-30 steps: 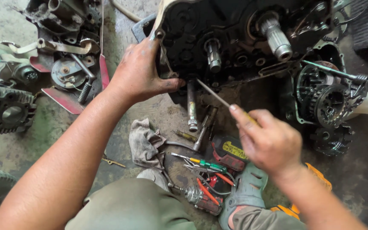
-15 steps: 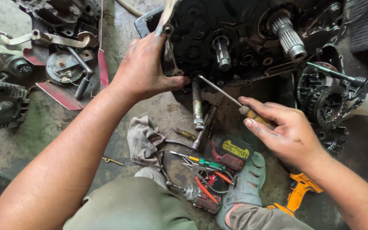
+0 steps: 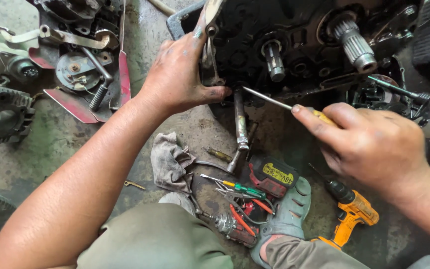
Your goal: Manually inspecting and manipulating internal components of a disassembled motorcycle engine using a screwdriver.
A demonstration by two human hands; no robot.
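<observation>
The left hand (image 3: pixel 182 74) grips the edge of the black engine (image 3: pixel 284 35) on the floor. The right hand (image 3: pixel 374 144) has its fingers closed around a screwdriver (image 3: pixel 274 102), tip at the engine's lower edge.

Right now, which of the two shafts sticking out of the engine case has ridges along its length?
The larger shaft at the upper right, farther from the left hand: it is splined along its length. The smaller shaft beside that hand looks mostly smooth.
</observation>
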